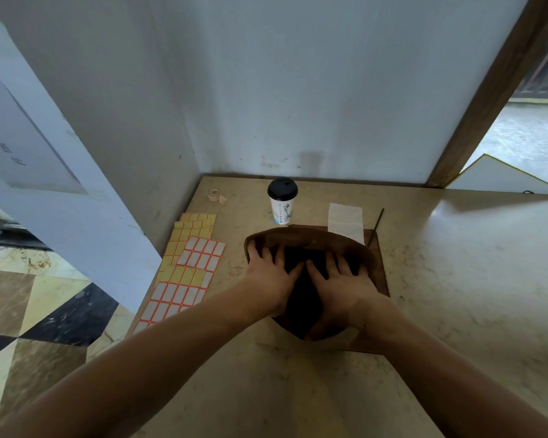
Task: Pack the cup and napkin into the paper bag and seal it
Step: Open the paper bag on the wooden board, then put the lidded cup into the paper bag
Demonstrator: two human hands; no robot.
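grip: left hand (268, 273) and right hand (339, 279) spread flat, fingers inside the paper bag (314, 238) mouth, pinching nothing | bag: brown, centre frame, mouth held wide | progress: early (judged), cup (282, 200) and napkin (345, 221) unpacked on worktop (456, 263) above bag | left: load, seal

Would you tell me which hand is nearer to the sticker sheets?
Left. The left hand spreads the bag's side nearest the sticker sheets; the right hand is farther right.

Paper bag (314, 238) interior dark, perhaps empty; napkin (345, 221) near edge behind its rim.
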